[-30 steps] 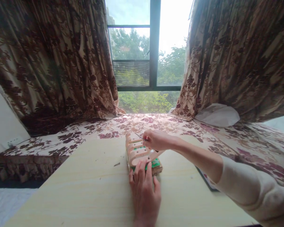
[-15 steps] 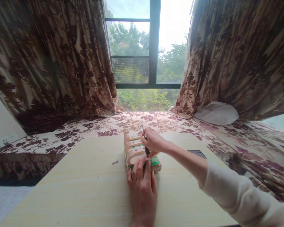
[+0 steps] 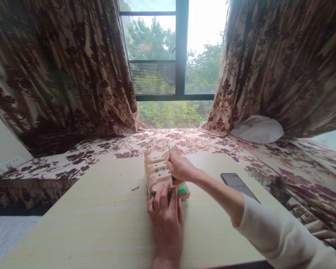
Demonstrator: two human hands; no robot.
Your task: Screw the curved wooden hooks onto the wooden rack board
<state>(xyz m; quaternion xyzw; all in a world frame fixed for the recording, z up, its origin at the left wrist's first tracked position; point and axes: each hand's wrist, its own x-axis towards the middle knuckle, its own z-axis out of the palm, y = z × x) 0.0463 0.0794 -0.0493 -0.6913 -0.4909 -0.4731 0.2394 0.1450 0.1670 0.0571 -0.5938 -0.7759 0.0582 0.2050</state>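
Note:
A beige ridged piece (image 3: 158, 175) with rows of dark holes lies on the table, green printed patches (image 3: 182, 188) showing at its near end. My left hand (image 3: 168, 213) grips the near edge, fingertips pressed on it. Over its right side, my right hand (image 3: 182, 167) is closed around a slim dark tool (image 3: 173, 181). A thin metallic end of the tool sticks up above the fingers, while its dark lower end meets the piece near my left fingertips. My fingers hide much of the tool, and its exact kind cannot be made out.
A phone (image 3: 239, 185) lies on the pale table (image 3: 100, 224) to the right. Left of the piece is a small dark sliver (image 3: 134, 188). Beyond the table are a floral-covered ledge (image 3: 173, 140), a white bag (image 3: 257, 129), patterned curtains (image 3: 100, 67) and a window.
The view has tilted down slightly, and more of the phone shows beside my right forearm. Both hands keep their hold on the tool and the piece.

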